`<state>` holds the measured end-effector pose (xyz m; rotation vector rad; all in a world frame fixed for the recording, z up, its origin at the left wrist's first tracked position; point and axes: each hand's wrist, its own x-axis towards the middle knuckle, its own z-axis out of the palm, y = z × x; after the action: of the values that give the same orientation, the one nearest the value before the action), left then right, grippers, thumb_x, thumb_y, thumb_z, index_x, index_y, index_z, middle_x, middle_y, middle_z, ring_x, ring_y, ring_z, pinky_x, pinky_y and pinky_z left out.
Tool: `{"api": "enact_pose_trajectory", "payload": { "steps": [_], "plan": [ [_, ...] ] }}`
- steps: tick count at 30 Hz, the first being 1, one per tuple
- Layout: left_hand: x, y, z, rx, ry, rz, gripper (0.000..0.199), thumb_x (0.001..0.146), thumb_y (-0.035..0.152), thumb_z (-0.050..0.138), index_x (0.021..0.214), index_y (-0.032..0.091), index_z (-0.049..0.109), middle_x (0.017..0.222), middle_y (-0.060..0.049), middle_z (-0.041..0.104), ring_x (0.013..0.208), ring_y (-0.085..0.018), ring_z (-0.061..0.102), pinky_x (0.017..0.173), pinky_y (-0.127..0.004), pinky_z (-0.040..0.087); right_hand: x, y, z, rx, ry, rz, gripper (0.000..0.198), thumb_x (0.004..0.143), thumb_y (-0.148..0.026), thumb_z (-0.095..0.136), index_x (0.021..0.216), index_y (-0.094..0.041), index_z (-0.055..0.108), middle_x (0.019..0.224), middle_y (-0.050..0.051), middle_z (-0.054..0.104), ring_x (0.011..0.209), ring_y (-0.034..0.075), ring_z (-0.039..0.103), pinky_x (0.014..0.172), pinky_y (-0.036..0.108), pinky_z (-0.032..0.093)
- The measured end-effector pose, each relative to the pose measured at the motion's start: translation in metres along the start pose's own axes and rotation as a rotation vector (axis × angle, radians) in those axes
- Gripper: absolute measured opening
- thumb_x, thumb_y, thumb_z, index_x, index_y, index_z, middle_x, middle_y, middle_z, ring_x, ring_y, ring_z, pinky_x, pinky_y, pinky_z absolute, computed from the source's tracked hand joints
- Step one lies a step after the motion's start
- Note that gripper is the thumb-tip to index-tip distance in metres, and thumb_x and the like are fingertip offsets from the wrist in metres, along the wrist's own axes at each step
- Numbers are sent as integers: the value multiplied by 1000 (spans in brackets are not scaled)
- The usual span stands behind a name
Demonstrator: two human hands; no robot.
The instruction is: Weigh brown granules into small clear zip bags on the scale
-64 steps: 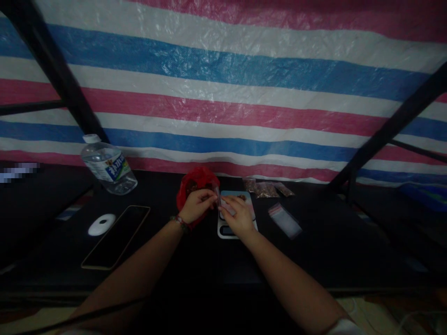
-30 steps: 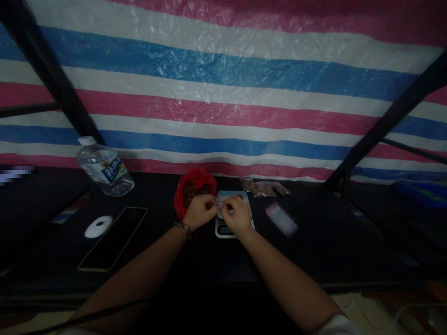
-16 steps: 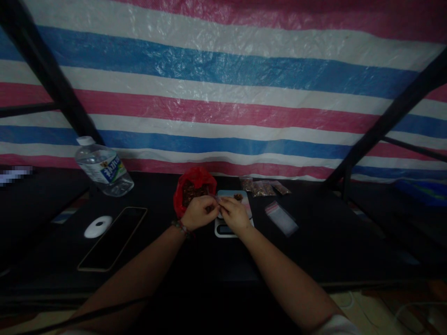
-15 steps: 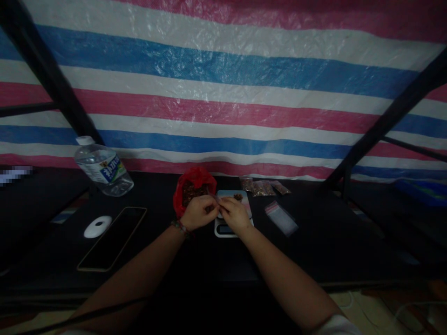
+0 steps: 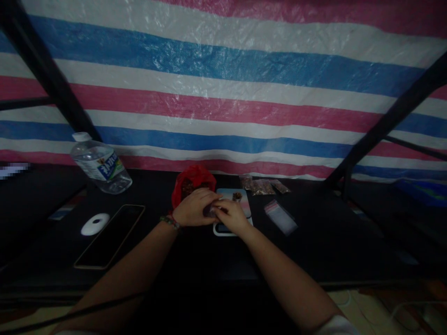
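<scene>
- Left of centre, the left hand (image 5: 191,213) pinches a small clear bag (image 5: 210,211); jostling the red bag (image 5: 191,183) behind could spill it.
- Right hand (image 5: 229,217) grips the same bag above the scale (image 5: 230,218); a slip scatters contents over the tabletop (image 5: 314,251).

both bare forearms reach forward and converge, the left hand (image 5: 191,213), a beaded band on its wrist, lying palm-down with fingers curled toward the right hand (image 5: 230,217), whose bent fingertips meet the left's, the two hands touching at the thumbs.
</scene>
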<state>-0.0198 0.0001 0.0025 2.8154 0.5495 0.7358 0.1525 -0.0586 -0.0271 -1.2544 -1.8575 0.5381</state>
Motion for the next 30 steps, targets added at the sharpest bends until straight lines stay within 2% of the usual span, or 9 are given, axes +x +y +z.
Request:
{"api": "enact_pose_trajectory", "payload": {
  "steps": [2, 4, 7, 12, 16, 20, 24, 27, 30],
  "plan": [
    [-1, -1, 0, -41, -3, -2, 70, 68, 50, 71, 127, 19, 51, 115, -11, 62, 109, -27, 56, 98, -44, 41, 1, 2, 1, 77, -13, 20, 20, 83, -16, 55, 90, -20, 73, 79, 2, 71, 70, 15, 63, 71, 28, 49],
    [-4, -7, -1, -107, 19, -12, 83, 62, 55, 74, 132, 18, 46, 123, -13, 58, 113, -30, 54, 99, -44, 41, 2, 3, 0, 142, 10, 49, 24, 81, -16, 57, 98, -22, 72, 84, 2, 71, 70, 15, 62, 69, 28, 49],
    [-8, -20, -2, -271, 113, -121, 79, 68, 50, 71, 135, 19, 43, 126, -14, 55, 113, -29, 55, 98, -44, 43, 3, 6, -5, 203, 72, 87, 35, 75, -19, 64, 110, -24, 69, 90, 3, 71, 70, 15, 61, 66, 27, 49],
    [-9, -36, 2, -761, 332, -407, 57, 77, 41, 66, 126, 18, 49, 90, -5, 63, 78, -18, 62, 73, -32, 51, 4, 9, -11, 228, 175, 112, 44, 70, -26, 72, 114, -23, 68, 77, 0, 67, 57, 12, 52, 56, 24, 45],
    [-6, -40, 6, -882, 356, -506, 55, 69, 39, 73, 116, 16, 56, 78, -1, 62, 68, -14, 60, 65, -27, 49, 4, 9, -10, 228, 188, 138, 44, 70, -27, 71, 114, -22, 68, 67, -1, 63, 53, 12, 49, 52, 23, 42],
    [-4, -42, 8, -791, 385, -558, 52, 73, 42, 68, 115, 15, 55, 73, 0, 60, 61, -12, 57, 58, -24, 46, 4, 8, -9, 175, 222, 145, 38, 70, -23, 69, 108, -22, 70, 68, -1, 64, 56, 13, 53, 54, 24, 44],
    [-5, -42, 7, -523, 394, -523, 46, 81, 45, 56, 116, 14, 56, 72, -1, 60, 62, -15, 57, 60, -28, 48, 5, 7, -9, 148, 222, 154, 39, 70, -23, 70, 109, -23, 70, 70, -1, 67, 58, 13, 56, 56, 24, 47],
    [-7, -38, 0, -180, 384, -393, 55, 80, 51, 57, 121, 14, 55, 96, -9, 65, 88, -23, 61, 82, -39, 49, 5, 5, -8, 79, 190, 147, 43, 70, -22, 71, 113, -24, 68, 79, 1, 70, 65, 16, 61, 64, 28, 50],
    [-7, -28, -7, 57, 219, -136, 83, 63, 62, 70, 131, 19, 50, 133, -14, 51, 123, -34, 44, 105, -50, 31, 4, 3, -7, -19, 113, 93, 42, 70, -23, 71, 112, -24, 67, 91, 3, 72, 81, 19, 64, 76, 32, 51]
  ]
}}
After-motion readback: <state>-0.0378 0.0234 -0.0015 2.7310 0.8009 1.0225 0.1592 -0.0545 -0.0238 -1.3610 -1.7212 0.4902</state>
